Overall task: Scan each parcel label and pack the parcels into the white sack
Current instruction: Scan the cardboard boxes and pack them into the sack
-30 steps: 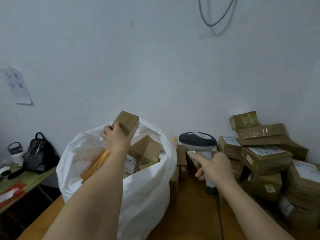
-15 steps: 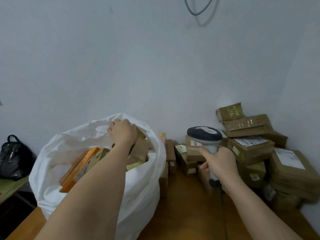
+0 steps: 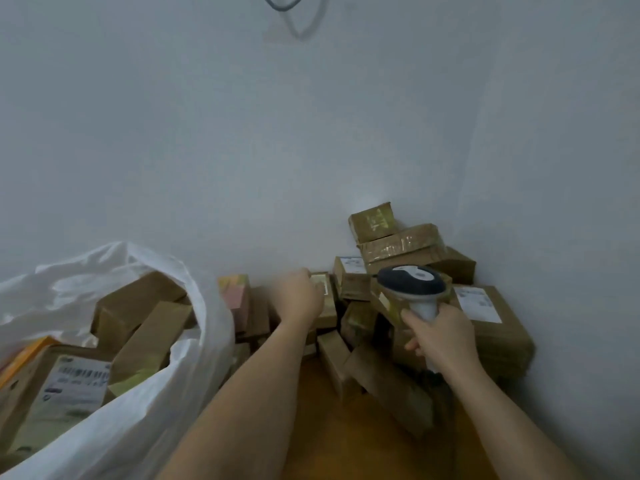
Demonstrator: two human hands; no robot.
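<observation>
The white sack stands at the lower left, open-topped, with several brown parcels inside it. More brown parcels are piled in the corner. My left hand, blurred and with fingers loosely curled, reaches over the floor to a small labelled parcel at the pile's left edge. I cannot tell whether it touches that parcel. My right hand grips the handle of the barcode scanner, whose dark head hovers above the pile.
A pink and yellow box leans between the sack and the pile. A large labelled box sits at the right by the wall. Wooden floor shows between my arms. A cable hangs on the wall above.
My left hand let go of the parcel in the sack and swung right to the pile. The view turned right and down, and the right hand kept the scanner over the pile.
</observation>
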